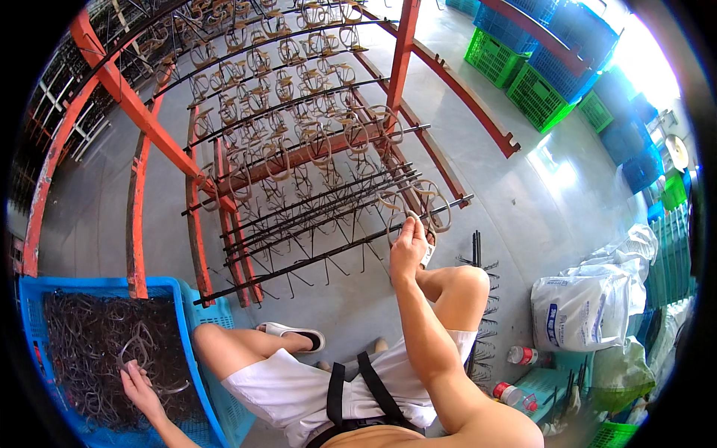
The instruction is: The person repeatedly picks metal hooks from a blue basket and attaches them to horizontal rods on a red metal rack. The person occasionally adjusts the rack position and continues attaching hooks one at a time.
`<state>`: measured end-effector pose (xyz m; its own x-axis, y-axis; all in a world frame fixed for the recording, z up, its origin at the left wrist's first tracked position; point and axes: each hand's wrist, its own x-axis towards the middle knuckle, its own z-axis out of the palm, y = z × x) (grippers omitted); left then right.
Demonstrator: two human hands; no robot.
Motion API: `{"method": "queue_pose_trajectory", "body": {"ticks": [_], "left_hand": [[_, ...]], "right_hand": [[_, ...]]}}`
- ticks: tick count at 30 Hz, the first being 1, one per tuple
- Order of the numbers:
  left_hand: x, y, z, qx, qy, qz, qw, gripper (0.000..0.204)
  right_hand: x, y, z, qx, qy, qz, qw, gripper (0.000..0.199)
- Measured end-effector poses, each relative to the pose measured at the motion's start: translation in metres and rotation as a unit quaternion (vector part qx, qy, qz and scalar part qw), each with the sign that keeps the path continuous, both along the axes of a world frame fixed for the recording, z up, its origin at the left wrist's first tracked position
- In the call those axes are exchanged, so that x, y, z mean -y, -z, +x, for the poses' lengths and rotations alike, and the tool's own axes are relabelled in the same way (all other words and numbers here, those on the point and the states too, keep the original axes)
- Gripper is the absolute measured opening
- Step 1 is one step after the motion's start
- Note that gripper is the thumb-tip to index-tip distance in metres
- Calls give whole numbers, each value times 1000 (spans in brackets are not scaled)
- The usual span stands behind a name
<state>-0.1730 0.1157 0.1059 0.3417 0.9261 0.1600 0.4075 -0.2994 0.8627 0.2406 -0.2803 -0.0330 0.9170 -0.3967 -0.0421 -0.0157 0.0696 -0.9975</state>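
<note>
My left hand [139,388] reaches into a blue plastic crate [104,287] at the lower left, its fingers touching a dark ring-shaped piece [138,351] on top of a heap of many such pieces. My right hand [407,250] is stretched forward and pinches a pale ring-shaped piece [407,216] at a hook of a black rod [328,254] on the orange metal rack [149,127]. Several rods in the rack carry rows of the same pieces. I sit with bare knees, wearing white shorts and white slippers.
Spare black hooked rods [478,254] lie on the grey concrete floor to the right of my knee. White sacks [582,310] and bottles [523,355] stand at the right. Green and blue crates [538,89] are stacked at the upper right.
</note>
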Motion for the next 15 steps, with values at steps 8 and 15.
{"method": "queue_pose_trajectory", "body": {"ticks": [8,15], "left_hand": [[7,-2,8,-21,23,0,1000,27],[9,2,13,-18,22,2,1000,25]], "right_hand": [[-2,7,9,45,24,-14,999,20],[-2,4,5,13,23,-8,1000,28]]}}
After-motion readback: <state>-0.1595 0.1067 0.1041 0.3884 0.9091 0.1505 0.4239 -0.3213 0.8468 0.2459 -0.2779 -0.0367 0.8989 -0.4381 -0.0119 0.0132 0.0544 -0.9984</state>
